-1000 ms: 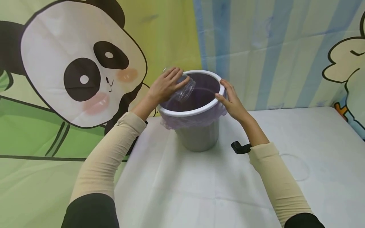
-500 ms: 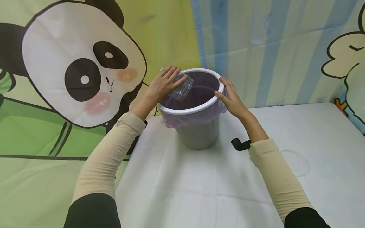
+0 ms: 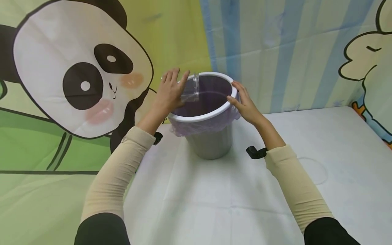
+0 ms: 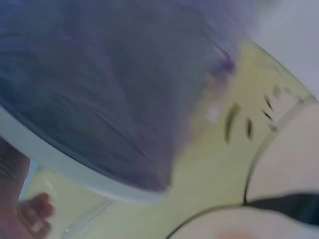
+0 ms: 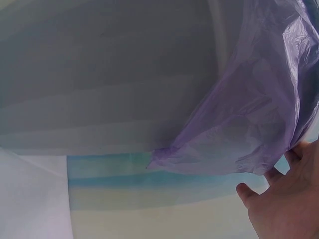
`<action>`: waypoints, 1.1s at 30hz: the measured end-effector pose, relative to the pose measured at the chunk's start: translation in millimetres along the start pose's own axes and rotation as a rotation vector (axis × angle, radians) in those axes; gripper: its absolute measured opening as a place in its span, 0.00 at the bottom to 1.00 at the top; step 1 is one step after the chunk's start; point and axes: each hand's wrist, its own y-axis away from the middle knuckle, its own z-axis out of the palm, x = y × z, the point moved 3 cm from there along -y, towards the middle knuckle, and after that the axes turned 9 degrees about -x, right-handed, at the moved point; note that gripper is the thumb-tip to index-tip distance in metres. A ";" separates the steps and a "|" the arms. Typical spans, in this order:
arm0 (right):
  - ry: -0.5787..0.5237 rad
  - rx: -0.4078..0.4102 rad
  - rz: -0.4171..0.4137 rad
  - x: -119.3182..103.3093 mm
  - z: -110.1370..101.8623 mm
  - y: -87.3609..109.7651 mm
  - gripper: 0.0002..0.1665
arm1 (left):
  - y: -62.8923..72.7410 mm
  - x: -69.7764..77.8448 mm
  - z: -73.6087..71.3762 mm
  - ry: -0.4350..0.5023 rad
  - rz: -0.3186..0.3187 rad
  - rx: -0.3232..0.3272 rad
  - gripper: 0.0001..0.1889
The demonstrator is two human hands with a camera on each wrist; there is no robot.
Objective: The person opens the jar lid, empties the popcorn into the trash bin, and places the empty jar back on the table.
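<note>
A grey trash can (image 3: pixel 211 144) with a white rim (image 3: pixel 199 118) stands on the white table, lined with a purple plastic bag (image 3: pixel 203 128) folded over its edge. My left hand (image 3: pixel 169 92) holds a clear plastic jar (image 3: pixel 191 90) at the can's left rim. The jar lies on its side, its ribbed mouth turned right over the opening; no contents show in it. In the left wrist view, curled fingers (image 4: pixel 37 214) appear below the rim. My right hand (image 3: pixel 246 105) grips the right rim through the bag, and its fingertips are partly hidden behind the liner in the right wrist view.
The white table (image 3: pixel 202 204) spreads in front and to the right, with a faint ring mark (image 3: pixel 315 170) on it. A cloth backdrop with a printed panda (image 3: pixel 82 68) hangs close behind and left of the can. Black wrist mounts (image 3: pixel 255 152) stick out from the arms.
My left hand has turned its fingers upward, and the jar has swung from tilted down into the can to nearly level. The right hand stays on the rim; the view has shifted slightly.
</note>
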 end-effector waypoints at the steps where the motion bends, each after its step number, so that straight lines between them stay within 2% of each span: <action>1: 0.001 0.001 0.000 -0.1 -0.1 0.0 0.38 | 0.8 0.9 -2.1 0.059 -0.051 0.009 0.57; 3: 0.005 0.000 -0.003 -0.6 -0.2 -0.1 0.38 | 3.7 3.4 -8.5 0.171 -0.158 0.038 0.57; 5: 0.006 -0.002 -0.007 -1.2 0.0 -0.3 0.38 | 9.1 6.4 -17.4 0.289 -0.263 0.099 0.57; 8: 0.004 -0.002 -0.012 -2.5 0.6 -0.7 0.37 | 23.6 13.4 -34.5 0.458 -0.384 0.232 0.57; 10: 0.004 -0.002 -0.010 -3.0 1.2 -0.8 0.37 | 38.6 19.6 -46.1 0.578 -0.431 0.330 0.58; 14: 0.014 -0.002 -0.005 -4.3 2.0 -1.2 0.37 | 78.1 38.4 -60.6 0.799 -0.437 0.511 0.57; 17: 0.026 -0.004 -0.003 -5.4 2.2 -1.6 0.37 | 109.0 59.4 -58.4 0.935 -0.403 0.614 0.57; 19: 0.030 -0.006 -0.002 -6.0 1.8 -1.9 0.37 | 127.2 78.9 -57.0 1.035 -0.368 0.652 0.56; 21: 0.034 -0.006 -0.002 -6.7 0.9 -2.4 0.37 | 141.6 98.2 -46.7 1.122 -0.342 0.666 0.56; 24: 0.036 -0.004 -0.005 -6.8 -0.8 -3.2 0.37 | 157.1 129.3 -13.2 1.254 -0.346 0.660 0.56; 26: 0.038 -0.003 -0.007 -6.4 -1.4 -3.5 0.37 | 164.2 151.9 21.4 1.329 -0.404 0.642 0.56; 29: 0.048 -0.008 0.002 -5.3 -1.0 -3.0 0.37 | 173.3 195.6 69.1 1.431 -0.491 0.609 0.55; 31: 0.053 -0.013 0.011 -4.4 -0.1 -2.2 0.37 | 176.9 225.5 94.7 1.457 -0.519 0.570 0.55; 33: 0.057 -0.013 0.019 -3.8 0.3 -1.4 0.37 | 178.1 252.4 117.0 1.457 -0.514 0.518 0.56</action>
